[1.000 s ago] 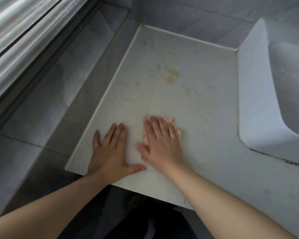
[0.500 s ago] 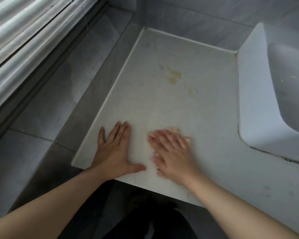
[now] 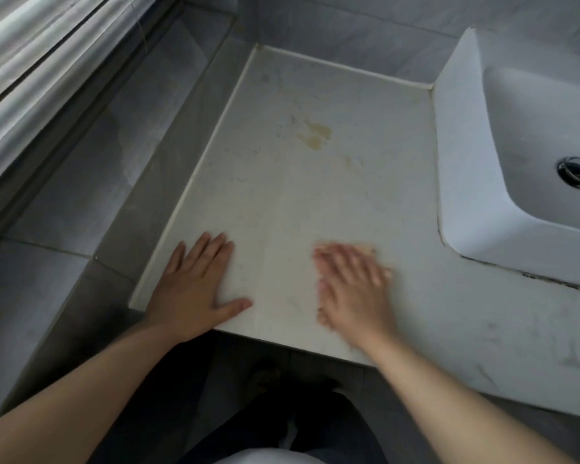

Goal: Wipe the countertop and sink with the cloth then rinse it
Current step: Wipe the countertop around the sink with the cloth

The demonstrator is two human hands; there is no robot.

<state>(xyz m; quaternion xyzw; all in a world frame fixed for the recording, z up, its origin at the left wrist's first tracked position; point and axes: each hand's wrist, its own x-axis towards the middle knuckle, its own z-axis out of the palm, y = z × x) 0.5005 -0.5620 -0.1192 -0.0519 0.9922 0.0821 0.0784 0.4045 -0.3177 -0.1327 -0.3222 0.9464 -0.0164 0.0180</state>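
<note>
My right hand [image 3: 352, 286] lies flat on the pale countertop [image 3: 315, 195] near its front edge, blurred by motion. It presses a small pinkish cloth, which is almost wholly hidden under the palm and fingers. My left hand [image 3: 195, 283] rests flat on the countertop by the front left corner, fingers straight, thumb out. A yellowish stain [image 3: 317, 135] marks the counter farther back. The white basin sink [image 3: 466, 169] stands on the counter to the right, its metal drain [image 3: 576, 170] visible.
Grey tiled walls border the countertop at the left and back. Window blinds [image 3: 47, 45] run along the upper left. Dark grime [image 3: 549, 279] lines the sink's base at the front. The floor and my dark trousers show below the counter's edge.
My right hand has slid the cloth to the right along the front of the counter, away from my left hand. The left hand has stayed put. The view has shifted right, showing the drain.
</note>
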